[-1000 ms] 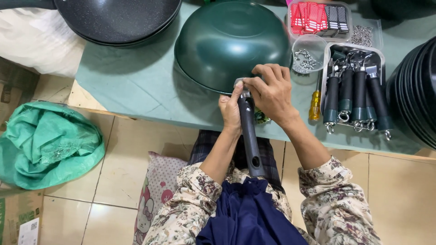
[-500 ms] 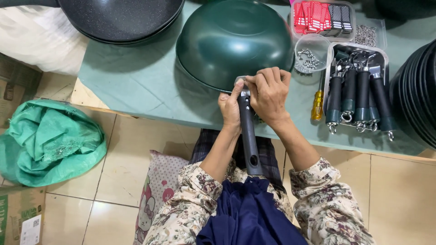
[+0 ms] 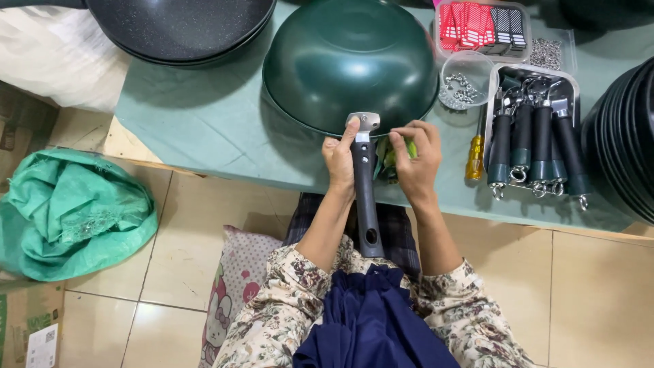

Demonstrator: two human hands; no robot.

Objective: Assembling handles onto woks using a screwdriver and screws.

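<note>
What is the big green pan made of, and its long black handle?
The green pan looks like metal with a smooth matte green coating that catches soft light. Its handle seems to be dull black plastic, tipped by a shiny silver metal bracket. I can't be sure from here.

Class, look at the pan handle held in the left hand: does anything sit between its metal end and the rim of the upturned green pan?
Nothing visible does. The handle in the left hand already meets the green pan.
</note>
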